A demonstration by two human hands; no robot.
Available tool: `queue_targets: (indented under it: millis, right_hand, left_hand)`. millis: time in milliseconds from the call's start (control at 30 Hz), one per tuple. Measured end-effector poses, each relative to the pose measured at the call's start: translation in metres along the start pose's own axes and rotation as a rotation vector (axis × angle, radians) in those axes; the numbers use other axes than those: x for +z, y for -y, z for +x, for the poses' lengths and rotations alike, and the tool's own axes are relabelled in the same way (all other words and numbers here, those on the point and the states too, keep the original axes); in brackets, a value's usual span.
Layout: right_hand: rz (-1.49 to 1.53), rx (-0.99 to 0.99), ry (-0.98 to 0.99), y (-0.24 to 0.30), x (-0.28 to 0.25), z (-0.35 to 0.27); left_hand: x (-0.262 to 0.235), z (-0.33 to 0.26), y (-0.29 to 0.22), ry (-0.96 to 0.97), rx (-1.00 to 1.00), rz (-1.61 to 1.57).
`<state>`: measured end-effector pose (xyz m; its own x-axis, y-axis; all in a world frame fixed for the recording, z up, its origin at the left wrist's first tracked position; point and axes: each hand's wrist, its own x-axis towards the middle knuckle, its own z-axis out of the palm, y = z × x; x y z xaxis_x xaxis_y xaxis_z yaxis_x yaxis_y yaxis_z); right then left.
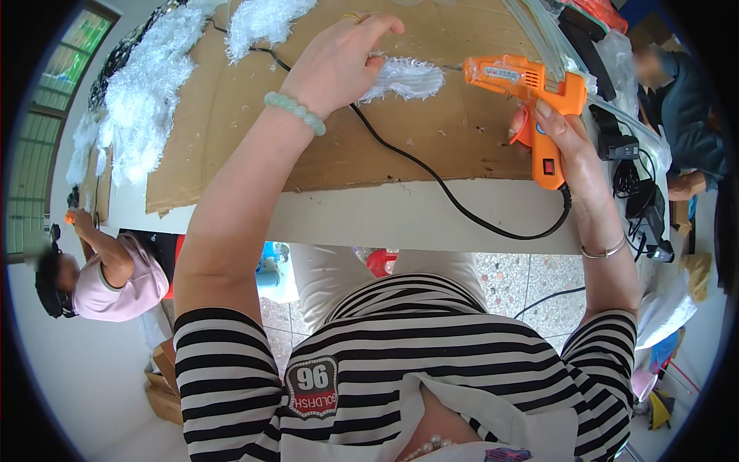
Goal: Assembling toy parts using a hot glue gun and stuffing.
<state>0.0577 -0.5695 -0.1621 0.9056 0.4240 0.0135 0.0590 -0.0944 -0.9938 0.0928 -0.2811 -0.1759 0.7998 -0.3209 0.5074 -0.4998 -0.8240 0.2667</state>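
My right hand is wrapped round the handle of an orange hot glue gun, its nozzle pointing left. A finger lies by the trigger. Just left of the nozzle tip, a short white piece of fringed, fluffy trim lies flat on a cardboard sheet. At the left end of that trim is my left hand, index finger stretched out and thumb apart from it; its other fingers are mostly hidden. Whether the thumb presses on the trim I cannot tell. The glue gun's black cord loops across the cardboard under my left wrist.
Piles of white fluffy trim cover the left side, with another bunch at the back. Clear glue sticks lie at the far right. Black power adapters and cables crowd the right table edge. One person is at left, another at right.
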Motion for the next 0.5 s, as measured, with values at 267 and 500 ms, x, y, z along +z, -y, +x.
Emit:
queue_targets:
  millis: [267, 500]
  right_hand:
    - [0.057, -0.063, -0.047, -0.001, -0.002, -0.002]
    - [0.094, -0.092, -0.077, -0.003, -0.006, -0.003]
  left_hand:
    - [-0.021, 0.028, 0.016, 0.218, -0.232, -0.090]
    - [-0.046, 0.044, 0.003, 0.239, -0.207, 0.006]
